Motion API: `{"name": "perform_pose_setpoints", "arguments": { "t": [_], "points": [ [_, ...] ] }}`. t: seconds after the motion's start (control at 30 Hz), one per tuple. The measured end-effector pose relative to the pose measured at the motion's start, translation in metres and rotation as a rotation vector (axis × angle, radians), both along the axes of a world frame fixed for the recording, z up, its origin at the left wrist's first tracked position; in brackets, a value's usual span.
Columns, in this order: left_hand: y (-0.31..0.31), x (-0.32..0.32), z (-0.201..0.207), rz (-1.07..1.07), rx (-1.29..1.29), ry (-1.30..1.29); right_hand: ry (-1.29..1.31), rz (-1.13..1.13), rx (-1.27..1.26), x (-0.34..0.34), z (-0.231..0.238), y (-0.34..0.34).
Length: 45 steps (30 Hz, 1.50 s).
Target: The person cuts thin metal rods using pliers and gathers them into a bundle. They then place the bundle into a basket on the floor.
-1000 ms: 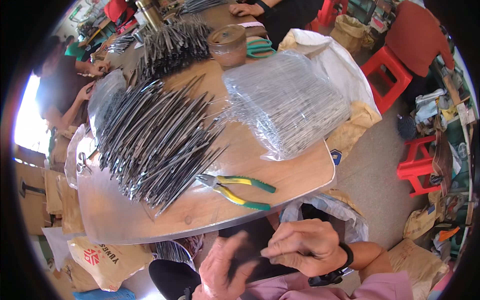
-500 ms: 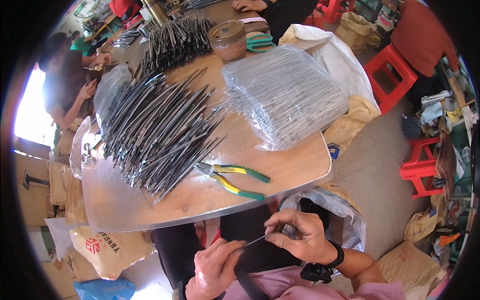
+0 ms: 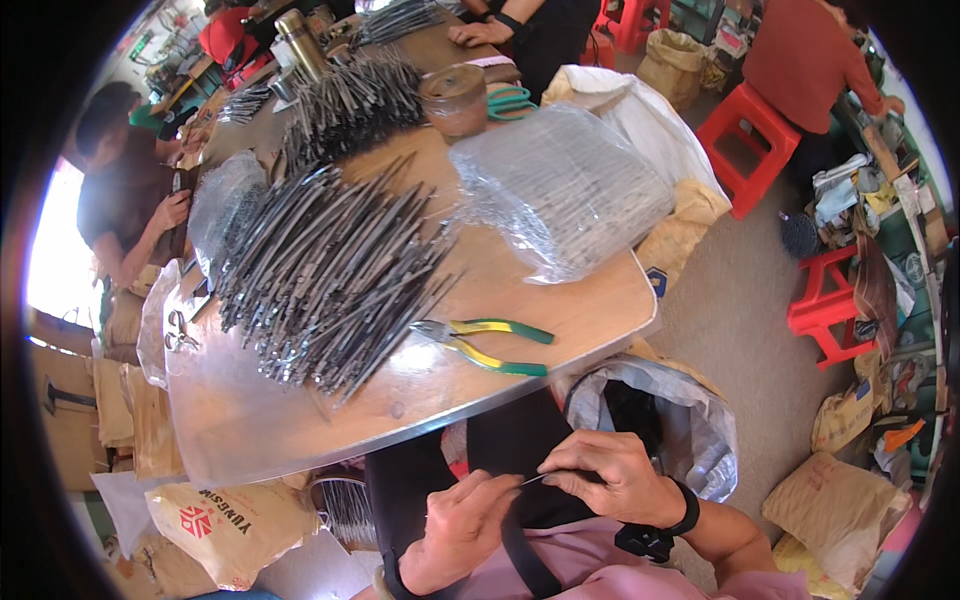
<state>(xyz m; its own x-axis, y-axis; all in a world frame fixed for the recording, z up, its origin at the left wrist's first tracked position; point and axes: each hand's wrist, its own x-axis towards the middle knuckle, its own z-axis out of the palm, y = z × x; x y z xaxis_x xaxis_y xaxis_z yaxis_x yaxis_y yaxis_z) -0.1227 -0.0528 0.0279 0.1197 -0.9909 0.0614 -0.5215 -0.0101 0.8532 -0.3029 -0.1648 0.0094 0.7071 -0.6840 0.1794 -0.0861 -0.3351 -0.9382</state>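
Observation:
Over my lap, below the table's front edge, my left hand (image 3: 465, 525) and my right hand (image 3: 612, 475) pinch a thin dark wire-like strip (image 3: 536, 479) between them. Only a short stretch of it shows; fingers hide the rest. On the table (image 3: 440, 385), yellow-and-green pliers (image 3: 500, 326) lie with handles spread, a little beyond my hands. To their left spreads a large heap of thin dark strips (image 3: 330, 280). A clear plastic bag (image 3: 565, 190) full of thin pale strips lies on the right side of the table.
Farther back are a second strip bundle (image 3: 355, 105), a brown pot (image 3: 455, 103), green-handled scissors (image 3: 510, 102) and a metal flask (image 3: 300, 45). Small scissors (image 3: 180, 335) lie at the left edge. An open sack (image 3: 700, 430) stands by my right knee. Co-workers and red stools (image 3: 745, 145) surround the table.
My hands have come closer together, and less of the strip shows between them. The whole view has shifted slightly. The pliers and heap look undisturbed.

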Motion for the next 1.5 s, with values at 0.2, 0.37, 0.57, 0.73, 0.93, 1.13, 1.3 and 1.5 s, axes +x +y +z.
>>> {"name": "perform_pose_setpoints", "arguments": {
  "t": [0.2,0.37,0.57,0.73,0.93,1.13,1.3,1.5],
  "points": [
    [0.024,0.038,-0.018,-0.021,-0.085,-0.002,0.135,-0.06,0.008,0.033,0.01,0.031],
    [0.049,0.07,-0.029,-0.041,-0.085,0.082,0.252,0.026,0.095,0.063,0.016,0.048],
    [0.044,0.138,-0.027,0.364,-0.154,-0.009,0.205,-0.078,0.249,0.074,0.013,0.038],
    [0.005,0.164,-0.051,0.285,-0.167,-0.711,0.047,-0.121,0.553,0.069,0.004,0.019],
    [0.005,0.165,-0.017,0.292,-0.164,-0.475,-0.395,-0.276,1.043,0.035,-0.005,-0.008],
    [0.045,0.13,0.002,0.65,0.233,0.946,-0.383,-0.242,0.973,0.028,-0.01,-0.009],
    [0.08,0.101,-0.018,0.629,0.396,0.942,-0.239,-0.247,0.569,0.019,0.0,-0.015],
    [0.064,0.113,0.042,0.717,-0.17,0.917,-0.242,-0.276,0.635,0.027,0.0,-0.02]
  ]
}}
